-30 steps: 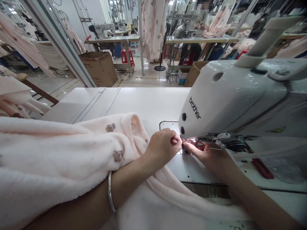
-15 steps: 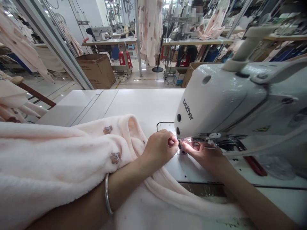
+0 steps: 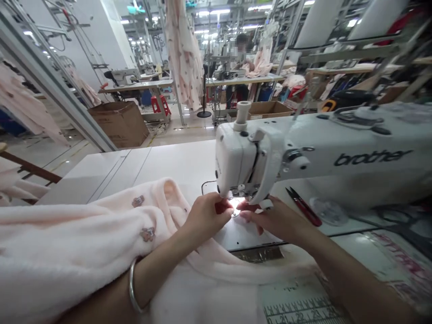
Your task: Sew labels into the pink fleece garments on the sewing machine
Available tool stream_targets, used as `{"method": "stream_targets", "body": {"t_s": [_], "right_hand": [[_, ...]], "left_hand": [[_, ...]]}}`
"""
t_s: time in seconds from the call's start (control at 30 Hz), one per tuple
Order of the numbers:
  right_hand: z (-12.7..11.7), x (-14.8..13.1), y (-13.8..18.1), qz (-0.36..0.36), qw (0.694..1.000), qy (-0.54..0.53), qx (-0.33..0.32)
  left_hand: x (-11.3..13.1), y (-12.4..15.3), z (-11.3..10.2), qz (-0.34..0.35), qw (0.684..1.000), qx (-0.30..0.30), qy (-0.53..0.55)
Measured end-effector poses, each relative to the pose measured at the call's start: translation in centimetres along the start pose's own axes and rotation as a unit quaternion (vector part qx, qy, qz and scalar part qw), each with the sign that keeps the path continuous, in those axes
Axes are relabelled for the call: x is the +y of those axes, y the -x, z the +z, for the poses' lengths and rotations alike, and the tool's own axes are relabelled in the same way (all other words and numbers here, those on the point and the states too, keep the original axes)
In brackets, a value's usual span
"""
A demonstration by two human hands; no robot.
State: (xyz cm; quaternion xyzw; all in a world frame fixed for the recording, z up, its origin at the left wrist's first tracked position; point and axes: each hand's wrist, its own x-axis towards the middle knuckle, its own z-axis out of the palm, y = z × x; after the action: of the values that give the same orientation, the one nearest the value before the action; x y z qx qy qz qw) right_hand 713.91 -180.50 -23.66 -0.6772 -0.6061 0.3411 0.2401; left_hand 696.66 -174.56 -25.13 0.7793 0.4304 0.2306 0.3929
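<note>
At the lit needle area of the white sewing machine (image 3: pixel 236 155), my left hand (image 3: pixel 209 213) has its thumb and fingertips pinched together. Whatever lies in that pinch is too small to make out. Facing it from the other side, my right hand (image 3: pixel 270 218) has its thumb and forefinger drawn close beneath the machine head, and anything between them cannot be seen. A fluffy pale pink garment (image 3: pixel 101 238) with small bear motifs lies left of the machine. My left forearm crosses over it, and a long band of it runs below both hands.
Red-handled thread snips (image 3: pixel 308 211) and a clear round plastic piece (image 3: pixel 329 211) rest right of my right hand. A printed ruler (image 3: pixel 300 310) shows at the front edge. Beyond the table stand a cardboard box (image 3: pixel 118 123), hanging pink garments (image 3: pixel 184 58) and a co-worker.
My view has shifted to the right and back, bringing the machine's long arm, the snips and the ruler into sight. Both hands stay at the needle; my right hand's fingers have shifted slightly.
</note>
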Motion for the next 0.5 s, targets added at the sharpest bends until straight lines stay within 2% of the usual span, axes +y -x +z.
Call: {"method": "stream_targets", "body": {"t_s": [0.07, 0.13, 0.3, 0.5], "right_hand": [[0.1, -0.5, 0.3, 0.006, 0.996, -0.082, -0.037], [0.5, -0.7, 0.5, 0.014, 0.993, -0.109, -0.028], [1.5, -0.5, 0.6, 0.028, 0.994, -0.107, 0.025], [2.1, -0.5, 0.2, 0.023, 0.996, -0.076, 0.028]], "left_hand": [[0.6, 0.3, 0.0, -0.002, 1.0, -0.014, 0.001], [0.8, 0.4, 0.1, -0.004, 1.0, -0.025, 0.001], [0.6, 0.6, 0.4, -0.01, 0.999, -0.031, -0.014], [0.2, 0.4, 0.6, -0.014, 0.999, -0.007, -0.042]]}}
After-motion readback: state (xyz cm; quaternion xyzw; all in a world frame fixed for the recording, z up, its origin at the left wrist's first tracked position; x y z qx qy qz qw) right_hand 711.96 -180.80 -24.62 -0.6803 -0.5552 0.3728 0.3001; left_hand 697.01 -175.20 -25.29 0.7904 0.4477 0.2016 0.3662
